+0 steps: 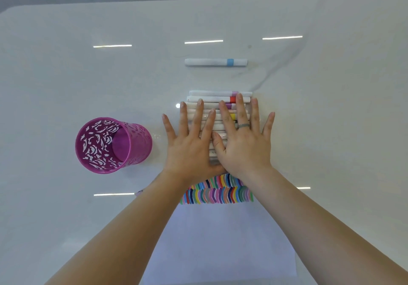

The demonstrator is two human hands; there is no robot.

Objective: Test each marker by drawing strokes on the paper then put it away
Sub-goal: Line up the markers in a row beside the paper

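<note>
Several white markers (212, 99) with coloured bands lie side by side in a row at the table's middle. My left hand (189, 143) and my right hand (242, 139) rest flat on this row with fingers straight and spread, the right thumb overlapping the left hand's fingers. One marker with a blue band (216, 62) lies alone farther back. Below my wrists, the white paper (220, 240) shows two rows of short coloured strokes (217, 193) along its top edge. The purple cut-out pen cup (113, 145) stands empty on the left.
The glossy white table (66, 74) reflects ceiling lights. Its far edge runs along the top of the view. A small pink object (139, 193) peeks out beside my left forearm.
</note>
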